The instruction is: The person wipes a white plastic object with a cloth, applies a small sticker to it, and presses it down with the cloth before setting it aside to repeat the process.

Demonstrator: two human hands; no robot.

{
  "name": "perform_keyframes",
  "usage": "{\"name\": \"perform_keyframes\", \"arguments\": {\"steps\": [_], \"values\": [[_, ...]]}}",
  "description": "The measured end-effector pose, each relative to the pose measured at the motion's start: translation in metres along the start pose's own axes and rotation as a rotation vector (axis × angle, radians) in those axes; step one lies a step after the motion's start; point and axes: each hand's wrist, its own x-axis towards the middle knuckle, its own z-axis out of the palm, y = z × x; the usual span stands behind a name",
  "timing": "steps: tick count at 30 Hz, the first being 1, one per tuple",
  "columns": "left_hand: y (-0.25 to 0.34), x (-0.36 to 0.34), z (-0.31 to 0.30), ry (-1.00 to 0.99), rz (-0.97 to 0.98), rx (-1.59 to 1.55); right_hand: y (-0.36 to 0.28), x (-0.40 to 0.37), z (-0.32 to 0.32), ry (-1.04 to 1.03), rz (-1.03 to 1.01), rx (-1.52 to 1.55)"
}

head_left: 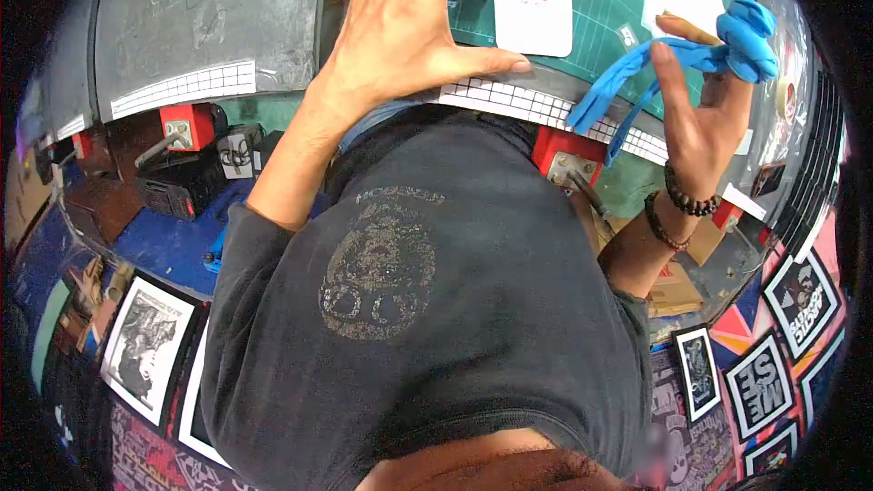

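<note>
Okay, writing first: the white card (pixel 532 0) on the green mat (pixel 605 9) carries red lettering that reads "IDX" beside a red dot. Down at the lower right, a black-and-white poster (pixel 762 386) shows the big letters "ME" over "SE", and its neighbours are too skewed to read. The dark shirt (pixel 427 309) has a faded round emblem with a line of text above it, worn past reading.

Now the hands. The left hand (pixel 400 27) hovers over the desk (pixel 209 18) edge just beside the card, grip spread wide, thumb stuck out along the white grid strip (pixel 496 94); its fingertips are cut off at the top of the frame. The right hand (pixel 705 123), beaded bracelets (pixel 684 200) at the wrist, has its grip pinching a blue cloth (pixel 746 36), held up over the mat's right side with a tail trailing down to the desk edge. Whether it's a rag or a glove, I can't tell.
</note>
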Motion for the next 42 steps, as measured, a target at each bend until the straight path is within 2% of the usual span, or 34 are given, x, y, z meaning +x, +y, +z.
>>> {"name": "perform_keyframes", "arguments": {"steps": [2,3,5,7,9,10,13,20,25,29,32,38,42], "values": [[0.005,0.006,-0.004,-0.052,-0.033,0.017,0.008,0.000,-0.001,-0.066,-0.143,0.008],[0.008,0.008,-0.006,-0.097,-0.079,0.033,0.007,-0.004,-0.001,-0.060,-0.142,0.008],[0.008,0.009,-0.004,-0.103,-0.082,0.025,0.001,-0.009,0.004,0.004,0.001,0.015],[0.009,0.009,-0.003,-0.119,-0.098,0.051,0.004,-0.008,0.007,0.023,-0.058,-0.005],[0.012,0.007,0.001,-0.091,-0.107,0.096,0.000,-0.009,0.011,-0.065,-0.121,-0.324],[0.015,0.006,0.003,-0.065,-0.113,0.139,0.003,-0.004,0.017,-0.064,-0.252,-0.282],[0.028,0.000,0.011,-0.008,-0.167,0.160,-0.004,0.007,0.030,-0.213,-0.359,-0.381],[0.025,-0.003,0.010,0.037,-0.176,0.082,-0.015,0.031,0.049,-0.394,-0.451,-0.327],[0.022,-0.003,0.013,0.069,-0.214,0.050,-0.027,0.042,0.046,-0.570,-0.354,-0.489],[0.020,-0.006,0.015,0.100,-0.168,0.066,-0.026,0.047,0.047,-0.594,-0.436,-0.499],[0.020,-0.006,0.015,0.101,-0.151,0.073,-0.027,0.047,0.050,-0.606,-0.359,-0.536],[0.019,-0.006,0.012,0.068,-0.137,0.061,-0.031,0.044,0.052,-0.553,-0.342,-0.640],[0.017,-0.007,0.015,0.073,-0.122,0.093,-0.029,0.040,0.056,-0.477,-0.409,-0.644]]}}
